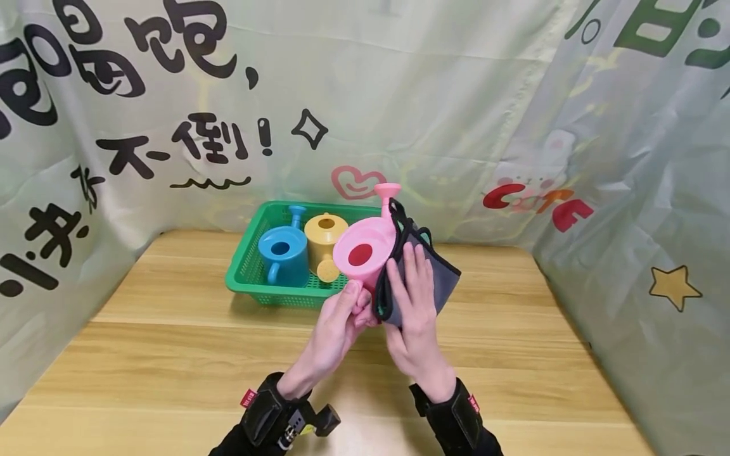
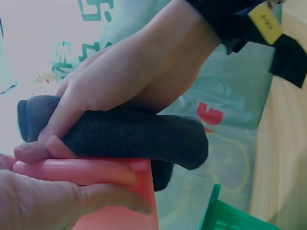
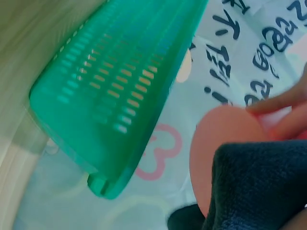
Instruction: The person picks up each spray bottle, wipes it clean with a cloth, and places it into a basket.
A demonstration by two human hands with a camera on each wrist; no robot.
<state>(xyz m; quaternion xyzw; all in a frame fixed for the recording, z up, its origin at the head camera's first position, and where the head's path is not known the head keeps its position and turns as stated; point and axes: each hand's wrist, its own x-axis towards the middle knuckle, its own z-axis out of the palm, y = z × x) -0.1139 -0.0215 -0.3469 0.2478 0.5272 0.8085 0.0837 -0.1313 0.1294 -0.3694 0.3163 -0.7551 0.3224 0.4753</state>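
A pink toy watering can [image 1: 365, 246] is held up in front of the basket's right end, tilted so its round top opening faces the head camera. My left hand [image 1: 341, 315] grips it by the handle, fingers curled round. On the can's right side lies a folded dark grey cloth [image 1: 444, 278] with black edging. My right hand [image 1: 416, 310] presses this cloth against the can with nearly straight fingers. In the left wrist view the cloth [image 2: 139, 136] sits between the right hand and the pink wall [image 2: 115, 218]. The right wrist view shows the cloth [image 3: 261, 184] partly covering the can [image 3: 211, 148].
Behind the hands a green perforated basket [image 1: 242, 269] stands on the wooden table [image 1: 171, 367]. Inside it are a blue watering can [image 1: 291, 263] and a yellow watering can [image 1: 319, 237]. A printed fabric curtain [image 1: 433, 114] surrounds the table at the back and sides.
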